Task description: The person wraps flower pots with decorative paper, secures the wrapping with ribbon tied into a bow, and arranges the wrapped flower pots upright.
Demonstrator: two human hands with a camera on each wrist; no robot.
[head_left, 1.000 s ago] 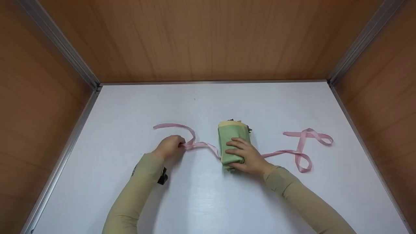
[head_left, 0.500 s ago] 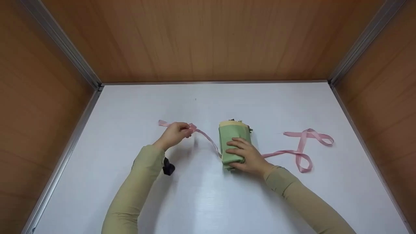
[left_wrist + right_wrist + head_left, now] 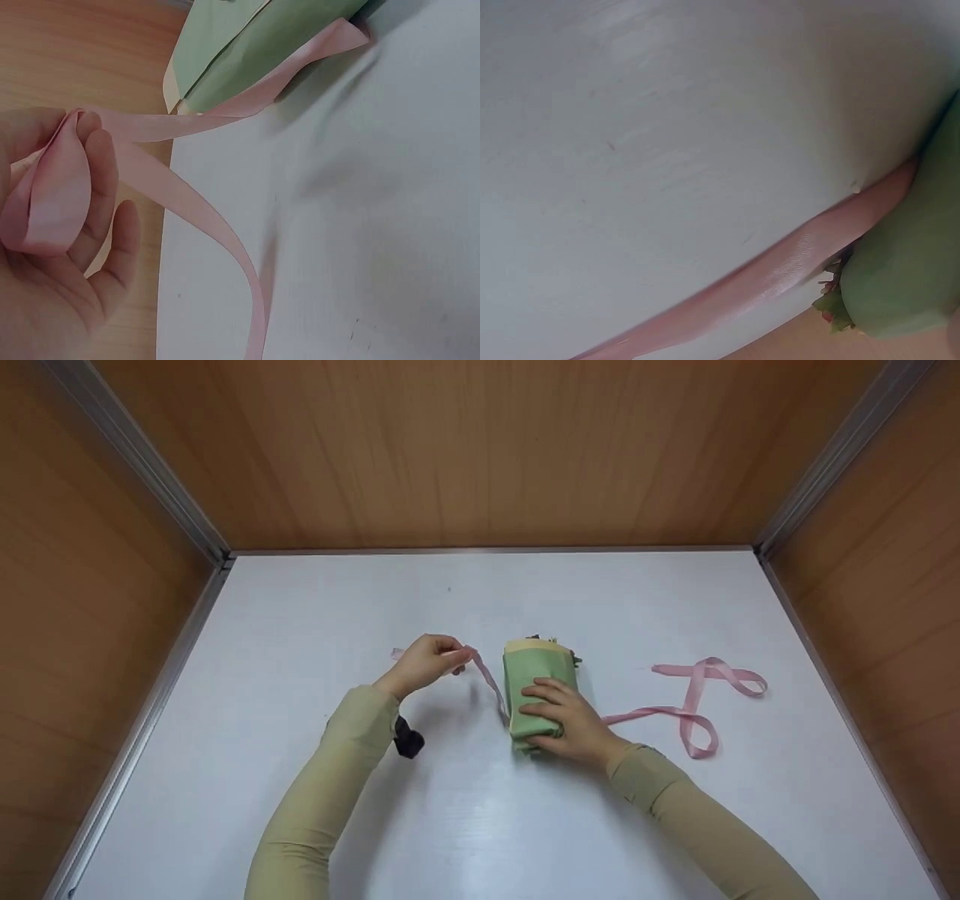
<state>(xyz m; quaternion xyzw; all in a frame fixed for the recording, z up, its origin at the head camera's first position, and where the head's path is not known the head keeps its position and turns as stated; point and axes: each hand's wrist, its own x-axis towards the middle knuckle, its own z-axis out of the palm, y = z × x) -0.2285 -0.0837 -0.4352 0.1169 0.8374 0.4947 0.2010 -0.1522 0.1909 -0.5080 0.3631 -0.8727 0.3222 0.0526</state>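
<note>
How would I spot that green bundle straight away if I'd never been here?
Near the middle of the white tabletop, a person's right hand rests on the green bundle. Pale yellow edges its far end; its bulk sets it apart from the narrow pink ribbon trailing on either side.

room behind bundle (image 3: 538,662); ribbon (image 3: 489,678) bars gap leftward

Part of the pink ribbon (image 3: 696,690) is hidden by the green bundle (image 3: 536,666) and right hand (image 3: 576,726)

2 grips (image 3: 426,661) (image 3: 568,721), 2 sleeves (image 3: 319,795) (image 3: 705,825), 1 green bundle (image 3: 534,669), 2 pink ribbon ends (image 3: 397,653) (image 3: 660,669), 3 wood-grain walls (image 3: 480,450) (image 3: 90,622) (image 3: 877,600)
</note>
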